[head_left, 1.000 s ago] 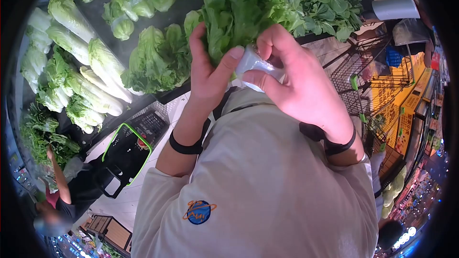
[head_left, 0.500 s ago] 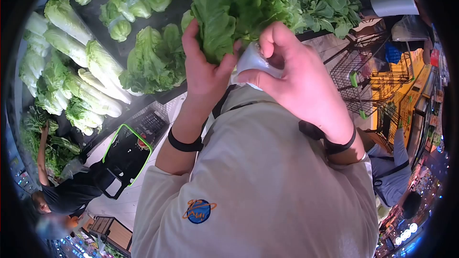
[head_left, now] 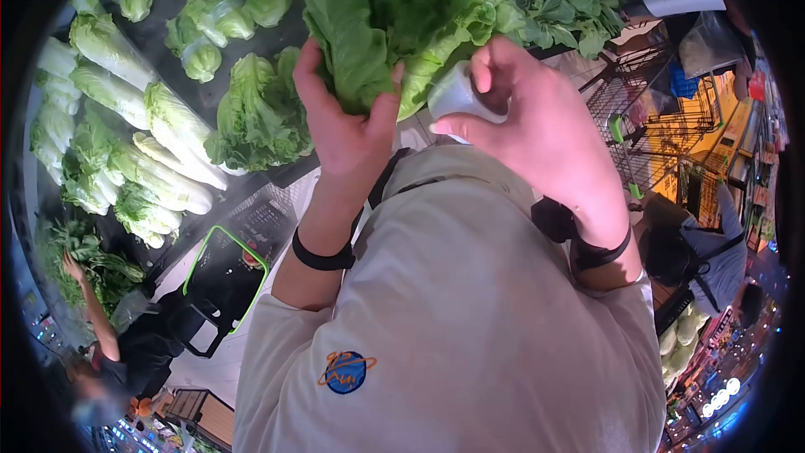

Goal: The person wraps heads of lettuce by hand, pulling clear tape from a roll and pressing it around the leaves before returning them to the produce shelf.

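Note:
In my left hand (head_left: 348,122) is a leafy green lettuce (head_left: 356,33), the thumb and fingers curved round the near side of its leaves. Its far side goes past the top of the view. My right hand (head_left: 549,122) grips a whitish, shiny roll of tape (head_left: 458,92), with fingers curled at its hollow core and the thumb along its lower edge. The roll is right beside the lettuce's lower leaves. Both hands are up in front of my body, close over the vegetable display's near edge.
Lettuces (head_left: 260,113) and napa cabbages (head_left: 180,122) lie on the dark display, with loose leafy greens (head_left: 566,0) at right. A green-rimmed black basket (head_left: 231,285) stands lower left near a person (head_left: 138,352). Shopping carts (head_left: 646,117) and another person (head_left: 713,252) are at right.
My left hand and the lettuce have shifted a little left. The right hand with the roll has moved slightly right, widening the gap between the hands.

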Available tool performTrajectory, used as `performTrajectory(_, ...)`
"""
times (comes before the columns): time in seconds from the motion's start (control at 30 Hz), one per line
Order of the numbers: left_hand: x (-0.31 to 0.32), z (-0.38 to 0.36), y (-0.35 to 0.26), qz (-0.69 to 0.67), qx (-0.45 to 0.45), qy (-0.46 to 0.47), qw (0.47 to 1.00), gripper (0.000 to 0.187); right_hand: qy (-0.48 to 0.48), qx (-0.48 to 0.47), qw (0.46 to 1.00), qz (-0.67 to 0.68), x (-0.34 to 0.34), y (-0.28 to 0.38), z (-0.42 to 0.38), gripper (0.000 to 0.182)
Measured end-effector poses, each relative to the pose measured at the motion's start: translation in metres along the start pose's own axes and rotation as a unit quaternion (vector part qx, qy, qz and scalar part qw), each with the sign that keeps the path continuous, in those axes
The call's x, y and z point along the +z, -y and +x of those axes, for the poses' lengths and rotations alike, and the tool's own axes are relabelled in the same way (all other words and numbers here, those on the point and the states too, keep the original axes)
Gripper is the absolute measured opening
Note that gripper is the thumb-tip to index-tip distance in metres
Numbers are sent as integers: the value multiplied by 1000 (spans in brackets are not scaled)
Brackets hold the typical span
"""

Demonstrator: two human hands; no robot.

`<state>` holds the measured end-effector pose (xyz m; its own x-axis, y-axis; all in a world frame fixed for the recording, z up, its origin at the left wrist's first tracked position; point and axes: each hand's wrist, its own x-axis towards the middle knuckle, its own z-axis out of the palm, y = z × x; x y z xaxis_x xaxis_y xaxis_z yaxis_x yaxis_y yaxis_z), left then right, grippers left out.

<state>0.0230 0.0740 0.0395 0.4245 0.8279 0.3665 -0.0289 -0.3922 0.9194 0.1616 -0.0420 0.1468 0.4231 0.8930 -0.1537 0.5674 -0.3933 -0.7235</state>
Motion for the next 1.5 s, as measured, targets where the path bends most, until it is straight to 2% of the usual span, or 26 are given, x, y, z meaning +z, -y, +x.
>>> performTrajectory(0.07, -1, 2, -3, 15, 10, -2, 1000, 72, -1, -9, 995, -104, -4, -6, -1, 37)
performTrajectory(0.1, -1, 4, -7, -12, -1, -31, 999, 70, -8, -13, 992, -125, -3, -13, -3, 34)
performTrajectory(0.13, -1, 7, -10, -39, -12, -61, 997, 69, -10, -10, 992, -127, -4, -17, -3, 34)
performTrajectory(0.23, -7, 12, -11, -47, -36, -44, 997, 66, 4, 28, 994, -103, -4, -24, -6, 32)
performTrajectory(0.3, -6, 14, -11, -42, -39, -35, 998, 64, -19, -5, 999, 27, -2, -29, -8, 31)
performTrajectory(0.33, -6, 14, -10, -44, -37, -36, 998, 64, -19, -7, 999, 25, 2, -34, -9, 31)
performTrajectory(0.37, -7, 14, -8, -44, -53, -35, 997, 63, -27, -41, 991, 127, 8, -41, -11, 34)
performTrajectory(0.4, -7, 13, -6, -44, -69, -32, 996, 62, -34, -76, 970, 229, 10, -45, -12, 37)
performTrajectory(0.43, -6, 12, -5, -45, -66, -32, 996, 62, -36, -77, 970, 228, 10, -42, -13, 37)
performTrajectory(0.5, -6, 11, -2, -69, -121, -30, 990, 60, -1, -53, 918, 392, 12, -36, -16, 47)
performTrajectory(0.67, -7, 11, 1, -106, -142, -21, 984, 61, 15, -136, 930, 340, 12, -42, -13, 47)
performTrajectory(0.73, -8, 10, -1, -126, -168, 3, 978, 62, 60, -69, 898, 430, 10, -39, -13, 49)
performTrajectory(0.8, -8, 10, -4, -131, -174, 3, 976, 62, 55, -65, 894, 440, 11, -36, -12, 48)
performTrajectory(0.87, -9, 8, -4, -156, -192, 25, 969, 62, 74, 26, 897, 436, 10, -34, -11, 37)
performTrajectory(1.0, -10, 3, -1, -168, -199, 30, 965, 60, 101, 35, 899, 425, 17, -41, -9, 35)
performTrajectory(1.07, -12, 1, 6, -239, -251, 17, 938, 57, 123, 46, 864, 486, 21, -45, -7, 36)
performTrajectory(1.17, -17, 1, 7, -251, -273, -12, 929, 53, 135, 36, 862, 487, 24, -52, -5, 28)
performTrajectory(1.3, -23, -2, 10, -240, -265, -12, 934, 53, 160, 72, 865, 470, 24, -62, -5, 18)
performTrajectory(1.43, -23, -8, 8, -196, -231, 24, 953, 54, 166, 94, 858, 477, 34, -71, -6, 20)
performTrajectory(1.5, -22, -10, 8, -185, -228, 35, 955, 55, 150, 75, 834, 526, 40, -76, -9, 24)
